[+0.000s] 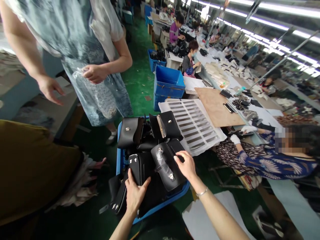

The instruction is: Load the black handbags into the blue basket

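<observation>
A blue basket (152,210) full of black handbags stands in front of me. My left hand (135,191) grips the near end of a boxy black handbag (143,164), its thumb and fingers spread around the sides. Beside it, to the right, lies a black handbag with a handle wrapped in clear plastic (170,173). My right hand (186,165) is at that bag's right edge, fingers loosely bent and touching it, with nothing visible inside the grasp. Two more black handbags with metal clasps, one on the left (128,133) and one on the right (171,123), rest at the basket's far end.
A white slatted rack (193,121) adjoins the basket on the right. Stacked blue bins (168,81) stand beyond it. A person in a blue dress (100,80) stands at the left front; a person in white gloves (272,163) sits at the long worktable (217,106).
</observation>
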### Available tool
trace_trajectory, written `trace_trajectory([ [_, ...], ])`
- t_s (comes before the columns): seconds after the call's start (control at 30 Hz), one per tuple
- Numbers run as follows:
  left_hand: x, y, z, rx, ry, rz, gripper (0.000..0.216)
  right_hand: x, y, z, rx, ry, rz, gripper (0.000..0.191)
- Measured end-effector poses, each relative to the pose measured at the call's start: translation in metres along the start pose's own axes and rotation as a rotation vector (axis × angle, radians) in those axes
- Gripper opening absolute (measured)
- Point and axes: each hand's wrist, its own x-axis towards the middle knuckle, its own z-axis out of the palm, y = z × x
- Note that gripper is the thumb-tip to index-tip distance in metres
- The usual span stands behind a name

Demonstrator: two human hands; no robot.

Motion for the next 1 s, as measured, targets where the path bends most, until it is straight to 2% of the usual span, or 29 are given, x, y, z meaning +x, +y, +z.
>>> trace_trajectory([
  [0.07, 0.002, 0.001, 0.001, 0.015, -0.005, -0.003, 0.107, 0.012, 0.031, -0.007, -0.088, 0.001, 0.098, 0.055],
  [0.17, 0.004, 0.001, 0.004, 0.071, -0.013, 0.003, 0.111, 0.019, 0.059, -0.002, -0.146, -0.131, 0.174, 0.100],
  [0.23, 0.004, 0.001, 0.006, 0.131, -0.013, 0.022, 0.111, 0.020, 0.058, 0.007, -0.264, -0.182, 0.101, 0.122],
  [0.27, 0.004, 0.000, 0.007, 0.170, -0.007, 0.043, 0.110, 0.022, 0.052, 0.011, -0.304, -0.190, 0.007, 0.124],
  [0.33, 0.007, 0.001, 0.008, 0.260, 0.015, 0.088, 0.106, 0.031, 0.036, 0.021, -0.285, -0.159, -0.231, 0.110],
  [0.4, 0.014, 0.005, 0.010, 0.319, 0.036, 0.142, 0.103, 0.047, 0.023, 0.036, -0.181, -0.118, -0.399, 0.084],
  [0.5, 0.037, 0.017, 0.016, 0.287, 0.073, 0.219, 0.095, 0.070, 0.024, 0.068, -0.207, -0.137, -0.407, 0.056],
  [0.57, 0.054, 0.021, 0.023, 0.262, 0.087, 0.218, 0.087, 0.074, 0.039, 0.091, -0.263, -0.189, -0.367, 0.053],
  [0.67, 0.066, 0.013, 0.038, 0.280, 0.047, 0.125, 0.081, 0.062, 0.067, 0.119, -0.279, -0.220, -0.348, 0.054],
  [0.73, 0.060, 0.000, 0.050, 0.299, 0.033, 0.082, 0.081, 0.047, 0.083, 0.130, -0.292, -0.217, -0.353, 0.056],
  [0.87, 0.040, -0.023, 0.079, 0.421, 0.086, 0.099, 0.081, 0.023, 0.105, 0.147, -0.295, -0.230, -0.318, 0.060],
  [0.93, 0.042, -0.029, 0.094, 0.507, 0.105, 0.108, 0.079, 0.019, 0.115, 0.162, -0.280, -0.246, -0.293, 0.061],
  [1.0, 0.055, -0.032, 0.110, 0.591, 0.107, 0.104, 0.078, 0.020, 0.128, 0.184, -0.279, -0.249, -0.277, 0.062],
])
